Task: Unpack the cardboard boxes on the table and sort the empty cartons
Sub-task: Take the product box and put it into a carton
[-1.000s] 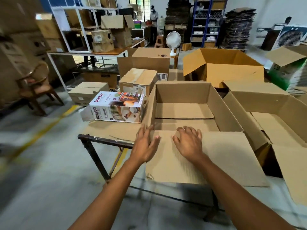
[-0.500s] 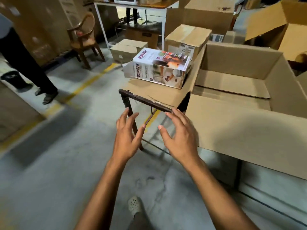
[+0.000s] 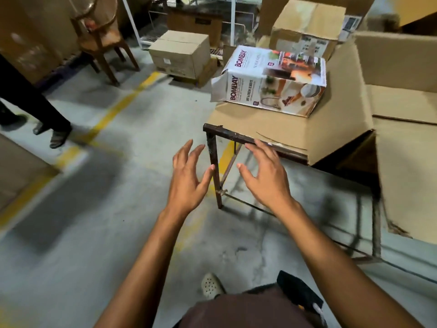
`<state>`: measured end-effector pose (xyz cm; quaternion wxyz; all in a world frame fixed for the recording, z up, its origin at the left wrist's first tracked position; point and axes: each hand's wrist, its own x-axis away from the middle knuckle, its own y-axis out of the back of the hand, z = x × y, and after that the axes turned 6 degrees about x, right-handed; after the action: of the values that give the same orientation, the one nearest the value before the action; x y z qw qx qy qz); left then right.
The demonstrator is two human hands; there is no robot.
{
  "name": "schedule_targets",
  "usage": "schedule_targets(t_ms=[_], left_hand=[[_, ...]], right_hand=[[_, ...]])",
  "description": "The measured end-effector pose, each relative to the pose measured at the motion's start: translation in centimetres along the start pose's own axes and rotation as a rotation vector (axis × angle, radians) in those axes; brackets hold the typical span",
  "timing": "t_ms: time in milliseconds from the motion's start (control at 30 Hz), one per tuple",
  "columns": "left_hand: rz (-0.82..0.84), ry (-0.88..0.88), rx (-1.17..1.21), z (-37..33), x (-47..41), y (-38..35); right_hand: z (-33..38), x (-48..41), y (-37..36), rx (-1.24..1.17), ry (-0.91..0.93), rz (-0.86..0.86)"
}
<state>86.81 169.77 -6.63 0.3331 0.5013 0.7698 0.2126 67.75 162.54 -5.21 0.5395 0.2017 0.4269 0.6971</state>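
Head view showed both hands empty and spread: the left hand (image 3: 186, 183) and the right hand (image 3: 266, 183) hung in the air with fingers fanned and palms turned toward each other, gripping nothing. They were just in front of the near corner of the table (image 3: 238, 137); the right fingertips were close to its rusty frame rail, though contact could not be told. Past that corner the printed BOMBAY carton (image 3: 272, 86) lay on its side on a spread cardboard flap (image 3: 283, 129), its left end flap loose and bent; whether anything was inside could not be seen. To the right stood the large open cardboard box (image 3: 399, 55), and the part of its inside that showed held only its own bottom flaps, so it looked unpacked. Behind the printed carton sat a closed brown box (image 3: 307, 24), apparently not yet opened, and another closed box (image 3: 181, 53) rested on the floor beyond. By my judgement the work was partway: one big box emptied, the printed carton probably next to be picked up, closed boxes left, and no sorted empties in sight. A wooden chair (image 3: 101, 31) and another person's legs (image 3: 30, 100) stood at the left.
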Motion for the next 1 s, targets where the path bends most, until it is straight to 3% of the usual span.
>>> schedule_targets(t_ms=[267, 533, 833, 1000], left_hand=[[0.035, -0.098, 0.046, 2.2, -11.5, 0.7], [0.084, -0.122, 0.124, 1.6, -25.5, -1.7], [0.206, 0.114, 0.233, 1.9, -38.2, -6.1], [0.300, 0.585, 0.637, 2.7, -42.4, -8.8]], right_hand=[[2.3, -8.6, 0.3, 0.001, -0.108, -0.146], [-0.1, -20.1, 1.8, 0.016, -0.170, -0.259], [-4.6, -34.4, 3.6, 0.201, -0.175, -0.125], [-9.4, -40.0, 4.4, 0.395, -0.294, 0.153]])
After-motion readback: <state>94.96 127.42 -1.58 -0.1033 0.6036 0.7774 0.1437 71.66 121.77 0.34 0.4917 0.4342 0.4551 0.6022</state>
